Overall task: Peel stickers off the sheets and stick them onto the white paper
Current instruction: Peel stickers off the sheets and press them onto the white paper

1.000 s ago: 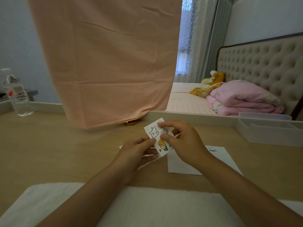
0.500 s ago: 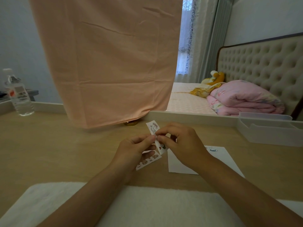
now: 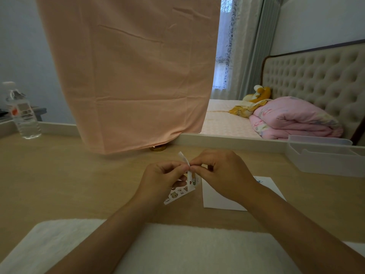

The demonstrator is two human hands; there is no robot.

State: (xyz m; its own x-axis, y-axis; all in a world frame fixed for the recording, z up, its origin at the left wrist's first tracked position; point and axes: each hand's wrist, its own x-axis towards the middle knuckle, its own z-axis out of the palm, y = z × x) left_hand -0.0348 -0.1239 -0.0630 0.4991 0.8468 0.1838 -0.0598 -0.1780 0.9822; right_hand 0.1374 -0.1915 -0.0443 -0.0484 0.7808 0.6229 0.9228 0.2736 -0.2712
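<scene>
where the fingertips of both hands meet above the desk [image 3: 79,184], the left hand [image 3: 164,178] pinches a small sheet [image 3: 183,158] between thumb and forefinger. the right hand [image 3: 223,175], fingers curled, nips the same sheet from the other side, the two sets of fingertips almost touching. the sheet is thin paper, bent sharply at the grip: a white strip juts up above the knuckles, and a printed part hangs between the palms. under the left hand's lower fingers a second sheet [image 3: 177,192] with small brown figures slants down to a pointed corner near the desk; whether it joins the first i cannot tell. the paper [image 3: 217,198], flat, matt and rectangular, lies on the desk just right of the sheets, partly under the right wrist, with a small bluish sticker [image 3: 258,180] at its far corner. the desk is pale smooth wood, and a white fleecy mat [image 3: 158,244] covers its near edge beneath the forearms. to the right stands a frosted plastic tray [image 3: 324,161], its contents not discernible. far left a clear bottle [image 3: 23,119] holds clear liquid. a creased peach cloth [image 3: 128,76] hangs behind, with a pink quilt [image 3: 292,119] and tufted headboard [image 3: 320,82] beyond.
</scene>
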